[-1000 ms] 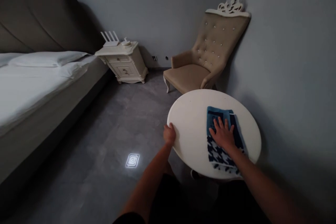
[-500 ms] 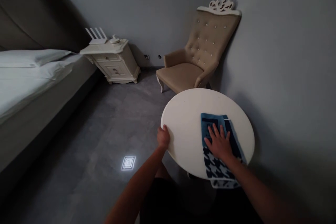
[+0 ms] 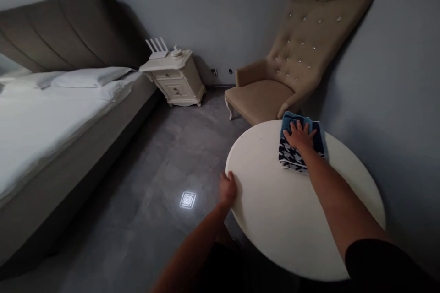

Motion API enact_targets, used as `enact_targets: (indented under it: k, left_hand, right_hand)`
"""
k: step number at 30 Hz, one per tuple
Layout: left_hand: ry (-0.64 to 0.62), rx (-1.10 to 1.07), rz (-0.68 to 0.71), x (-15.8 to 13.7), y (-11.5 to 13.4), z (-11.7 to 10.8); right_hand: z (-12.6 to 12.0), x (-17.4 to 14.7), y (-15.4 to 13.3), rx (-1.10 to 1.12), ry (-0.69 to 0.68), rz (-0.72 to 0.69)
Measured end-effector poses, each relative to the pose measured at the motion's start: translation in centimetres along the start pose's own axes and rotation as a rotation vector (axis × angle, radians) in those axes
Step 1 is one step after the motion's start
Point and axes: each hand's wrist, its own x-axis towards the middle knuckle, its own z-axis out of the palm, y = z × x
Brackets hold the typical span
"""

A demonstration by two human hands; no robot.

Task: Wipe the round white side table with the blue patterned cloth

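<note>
Towel (image 3: 291, 150) has slid toward the chair (image 3: 297, 59), beneath splayed right grip (image 3: 300, 138); left grip (image 3: 228, 188) clamps the table (image 3: 271, 206).

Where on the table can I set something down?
The table is bare between your left hand and right forearm, and right of that forearm. The far side is crowded: your right hand is on the folded cloth.

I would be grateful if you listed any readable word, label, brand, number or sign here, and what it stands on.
No text can be read.
Folded towel: dark marks on its blue part, beside the right hand, too blurred to read.
Glowing square on the floor: centre mark too small to read.
</note>
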Motion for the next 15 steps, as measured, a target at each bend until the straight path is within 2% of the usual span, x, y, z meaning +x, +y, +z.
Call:
enact_targets:
  k: [4, 8, 11, 15]
  left_hand:
    - [0.008, -0.015, -0.008, -0.2, 0.0, 0.1]
    - [0.013, -0.026, -0.020, -0.4, 0.4, 0.1]
    - [0.011, -0.023, -0.011, -0.5, 0.6, 0.1]
    - [-0.001, -0.022, 0.006, -0.7, 0.7, 0.1]
  right_hand:
    - [0.4, -0.6, -0.2, 0.005, 0.012, 0.015]
    - [0.9, -5.0, -0.4, -0.031, -0.007, 0.006]
    - [1.3, -11.0, -0.6, -0.074, -0.023, -0.023]
    - [2.6, -22.5, -0.9, -0.155, -0.039, -0.123]
